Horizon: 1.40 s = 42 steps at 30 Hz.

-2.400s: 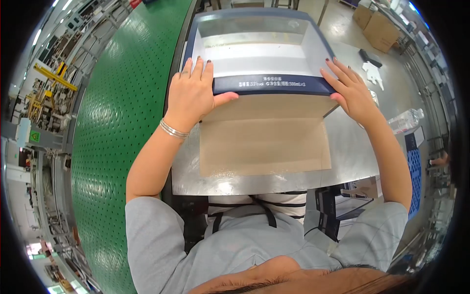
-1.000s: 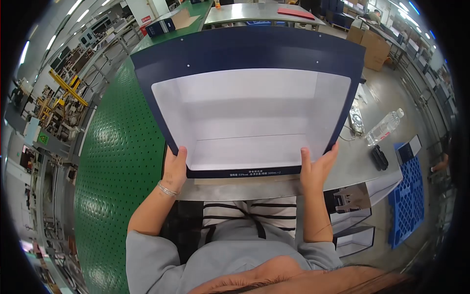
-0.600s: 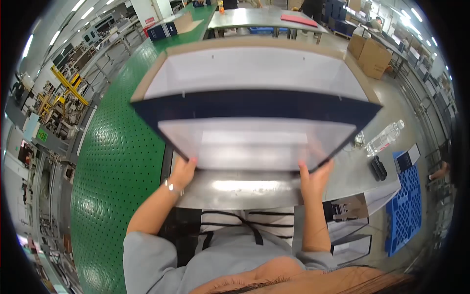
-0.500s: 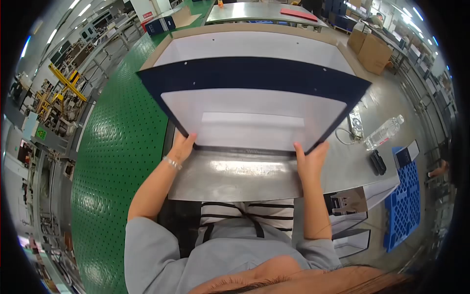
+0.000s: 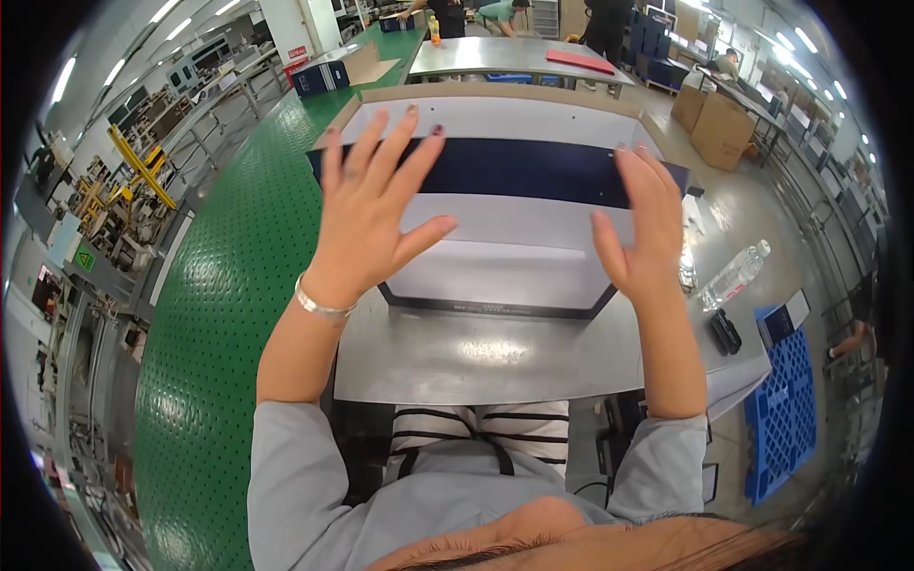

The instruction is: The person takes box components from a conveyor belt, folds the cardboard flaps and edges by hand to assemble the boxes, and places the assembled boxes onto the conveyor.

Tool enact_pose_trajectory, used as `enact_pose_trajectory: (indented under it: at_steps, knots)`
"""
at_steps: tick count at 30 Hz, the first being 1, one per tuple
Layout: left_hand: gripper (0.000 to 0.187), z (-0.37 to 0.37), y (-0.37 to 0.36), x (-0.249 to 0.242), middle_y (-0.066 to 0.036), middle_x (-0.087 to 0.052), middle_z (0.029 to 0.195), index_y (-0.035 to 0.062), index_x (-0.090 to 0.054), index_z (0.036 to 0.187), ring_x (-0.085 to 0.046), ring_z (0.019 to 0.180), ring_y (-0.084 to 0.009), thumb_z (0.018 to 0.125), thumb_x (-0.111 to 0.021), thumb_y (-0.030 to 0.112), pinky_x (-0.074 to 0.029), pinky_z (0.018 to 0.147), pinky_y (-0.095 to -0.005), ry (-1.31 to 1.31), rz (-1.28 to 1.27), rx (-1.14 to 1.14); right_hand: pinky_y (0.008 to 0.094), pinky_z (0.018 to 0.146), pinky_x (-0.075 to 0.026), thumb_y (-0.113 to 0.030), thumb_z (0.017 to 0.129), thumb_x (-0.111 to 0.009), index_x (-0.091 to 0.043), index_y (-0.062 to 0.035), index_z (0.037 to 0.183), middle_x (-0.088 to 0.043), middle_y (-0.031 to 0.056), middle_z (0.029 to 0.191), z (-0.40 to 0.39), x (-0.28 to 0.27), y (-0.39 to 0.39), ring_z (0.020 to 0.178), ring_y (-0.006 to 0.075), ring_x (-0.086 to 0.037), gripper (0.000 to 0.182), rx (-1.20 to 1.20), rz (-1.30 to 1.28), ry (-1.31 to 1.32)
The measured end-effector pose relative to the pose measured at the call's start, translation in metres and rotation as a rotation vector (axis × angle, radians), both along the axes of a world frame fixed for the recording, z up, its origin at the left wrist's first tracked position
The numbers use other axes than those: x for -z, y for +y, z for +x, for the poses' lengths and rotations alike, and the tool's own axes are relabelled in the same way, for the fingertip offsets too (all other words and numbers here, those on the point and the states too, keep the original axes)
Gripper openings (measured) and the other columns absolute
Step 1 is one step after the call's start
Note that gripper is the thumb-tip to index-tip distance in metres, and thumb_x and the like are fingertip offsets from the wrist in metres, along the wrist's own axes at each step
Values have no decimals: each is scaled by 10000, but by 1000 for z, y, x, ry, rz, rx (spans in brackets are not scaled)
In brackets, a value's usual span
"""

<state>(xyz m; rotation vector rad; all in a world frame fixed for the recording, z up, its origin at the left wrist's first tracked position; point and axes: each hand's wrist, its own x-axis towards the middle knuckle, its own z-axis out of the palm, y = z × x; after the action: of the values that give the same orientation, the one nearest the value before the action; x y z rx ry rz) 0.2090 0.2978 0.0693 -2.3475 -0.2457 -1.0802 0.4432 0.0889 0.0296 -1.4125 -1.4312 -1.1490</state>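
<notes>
A dark blue box panel with a wide opening and white inner faces stands upright on the metal table in front of me. My left hand is spread over its upper left part, fingers stretched and thumb apart, holding nothing. At the upper right corner, my right hand is open too, its fingers straight and lying across the panel's edge in this view. Behind the panel rises a brown-edged cardboard piece with a white inner face. The hands cover both upper corners in part.
To the right lie a clear plastic bottle and a small black object. A green perforated surface runs along the left. A blue pallet is on the floor at right. People stand near the far tables.
Both hands have let go of the lower side edges and moved up to the upper corners, opening out. The panel sits slightly lower in view and its top has shifted.
</notes>
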Motion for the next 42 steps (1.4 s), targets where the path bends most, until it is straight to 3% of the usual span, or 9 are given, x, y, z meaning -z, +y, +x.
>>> enact_pose_trajectory:
  at_steps: [4,6,14,19,22,24,28,35,42]
  knots:
    - [900,23,-4,17,-97,-453,1487,150,-499,1454,-399,1362,-318,774,-598,732,-231,1107,-552,8,-107,-39,380,1040,-391,-144,768,-695,-657,-64,1227,-633,80,1252,23,11,37,1141,273,-572,468,147,-81,-16]
    - [933,32,-17,15,-75,-459,1484,147,-496,1456,-403,1358,-295,758,-591,759,-224,1107,-540,3,-98,-42,353,975,-415,-130,760,-697,-689,-73,1168,-645,63,1188,12,2,46,1051,240,-571,412,112,41,-66]
    - [865,79,-47,39,-113,-454,1434,136,-504,1405,-402,1311,-321,757,-633,694,-209,1079,-599,-154,-102,91,303,848,-461,-90,738,-709,-742,-76,1048,-670,25,1036,12,9,51,880,192,-555,312,-97,223,-143]
    - [809,92,-50,45,-138,-490,1279,133,-544,1293,-446,1198,-327,655,-723,598,-239,1061,-597,-283,-101,122,292,706,-452,-67,738,-713,-741,-82,913,-649,13,907,11,4,47,791,177,-525,179,-187,265,-66]
    - [672,94,-52,45,-91,-497,1196,143,-557,1234,-447,1135,-290,745,-680,587,-240,1038,-567,-253,-144,91,294,608,-405,-60,756,-715,-673,-91,787,-578,1,774,9,-4,49,683,165,-470,60,-118,257,0]
    - [628,97,-56,47,-76,-499,1168,147,-562,1214,-447,1114,-278,775,-666,584,-240,1031,-557,-245,-160,76,294,575,-389,-58,762,-716,-651,-94,744,-555,-3,729,10,-5,49,646,161,-452,76,-100,251,21]
    - [431,111,-55,53,-48,-511,1086,151,-573,1121,-465,992,-254,844,-651,471,-297,967,-475,-271,-133,71,298,500,-309,-76,800,-725,-518,-102,639,-431,-7,640,29,-4,55,545,159,-355,264,42,188,-76]
    - [180,114,-1,44,-51,-509,971,125,-548,921,-499,884,-236,888,-635,278,-365,800,-363,-251,69,120,288,491,-314,-118,828,-733,-475,-104,616,-398,-10,623,48,-6,55,520,163,-354,335,116,121,-118]
    - [202,66,62,40,-41,-512,836,121,-536,821,-485,721,-217,927,-627,267,-400,700,-332,-286,124,93,285,487,-320,-140,840,-731,-480,-112,614,-405,-16,619,60,2,72,516,155,-371,339,163,136,-152]
